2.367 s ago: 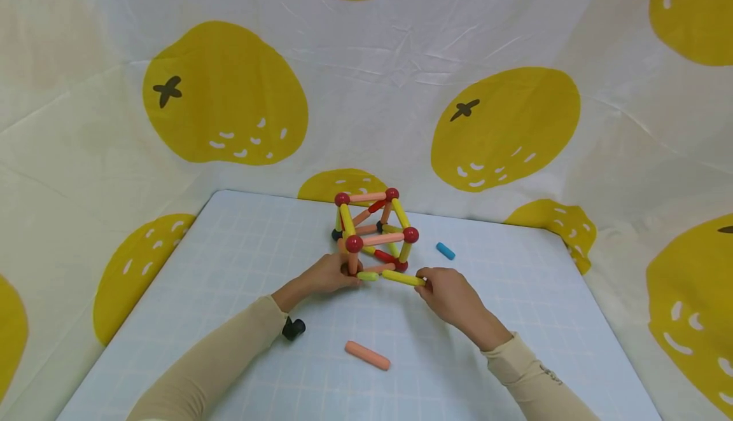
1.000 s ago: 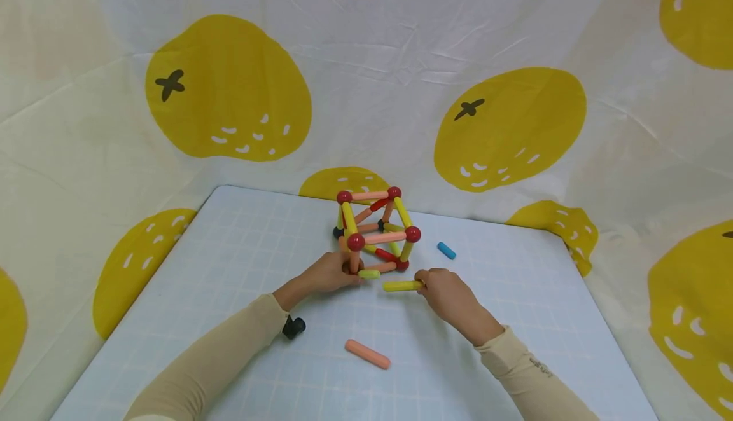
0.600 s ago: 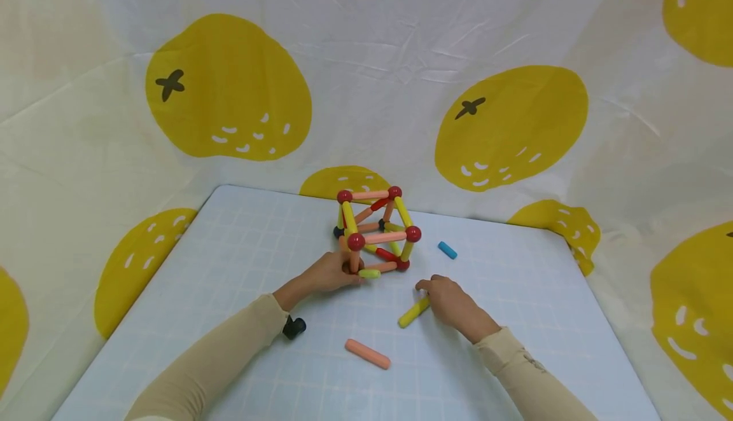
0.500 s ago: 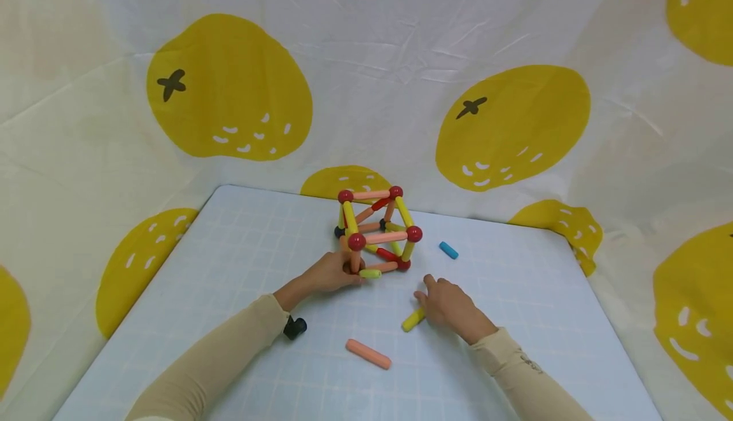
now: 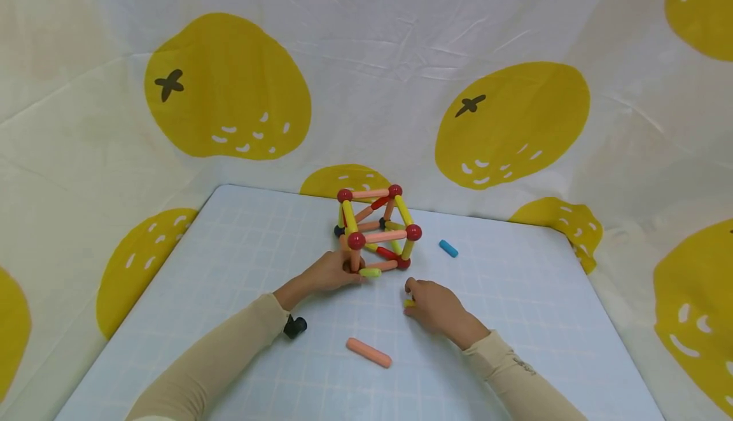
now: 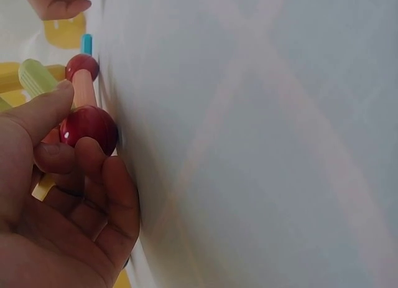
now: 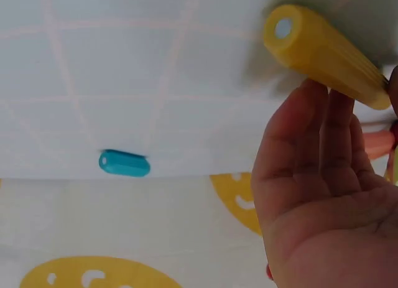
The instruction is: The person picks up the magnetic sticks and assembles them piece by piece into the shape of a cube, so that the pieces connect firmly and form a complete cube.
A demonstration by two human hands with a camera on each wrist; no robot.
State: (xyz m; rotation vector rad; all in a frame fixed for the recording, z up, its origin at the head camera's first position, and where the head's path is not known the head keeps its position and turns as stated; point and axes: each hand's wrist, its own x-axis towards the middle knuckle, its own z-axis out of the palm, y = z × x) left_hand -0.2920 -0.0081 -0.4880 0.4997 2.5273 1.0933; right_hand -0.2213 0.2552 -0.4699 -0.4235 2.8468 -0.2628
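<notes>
A cube-like frame of magnetic sticks and balls stands near the back of the table. My left hand holds its lower front-left corner, thumb and fingers around a red ball. A light green stick juts from that corner, beside my thumb in the left wrist view. My right hand, in front of the frame and to its right, pinches a yellow magnetic stick. The stick's metal-tipped end shows in the right wrist view; in the head view my fingers hide most of it.
A salmon stick lies on the table in front of the hands. A short blue stick lies right of the frame. Against my left wrist is a black object. A fruit-print cloth hangs behind the table.
The yellow stick first points left toward the light green one, then swings down toward me and turns within my right fingers. My right hand shifts slightly nearer. My left hand stays on the frame.
</notes>
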